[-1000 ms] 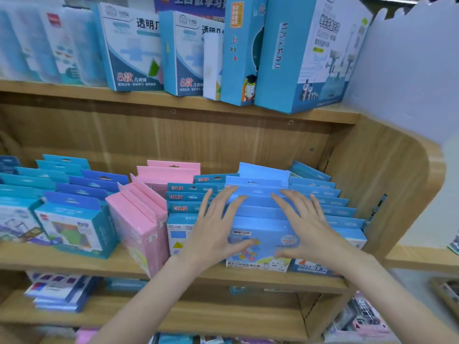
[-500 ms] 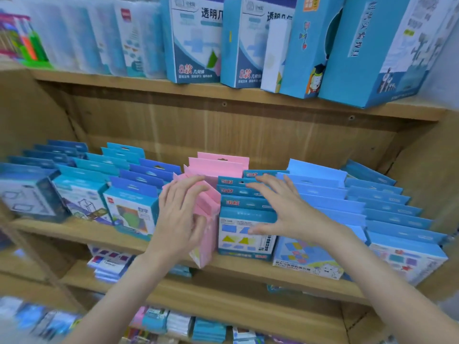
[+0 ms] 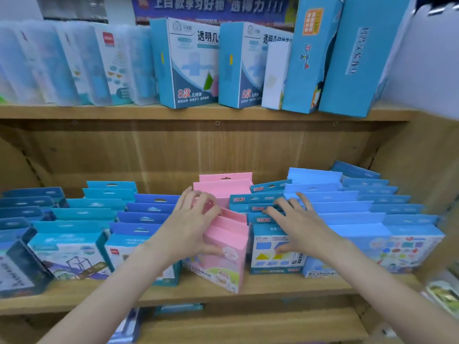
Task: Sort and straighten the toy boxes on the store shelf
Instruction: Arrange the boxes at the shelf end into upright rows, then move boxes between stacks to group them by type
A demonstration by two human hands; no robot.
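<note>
Shelf [image 3: 198, 291] of wood carries rows of toy boxes leaning back in files; your left hand [image 3: 191, 227] grips the front pink box [image 3: 223, 252], thumb on its face, fingers curled over the pink row behind; that box sits askew at the shelf's front edge; your right hand [image 3: 298, 224] lies flat, fingers spread, pressing on the teal boxes [image 3: 273, 254] just beside it.

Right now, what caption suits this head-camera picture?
Left hand grips pink boxes; right hand rests on blue boxes.
</note>
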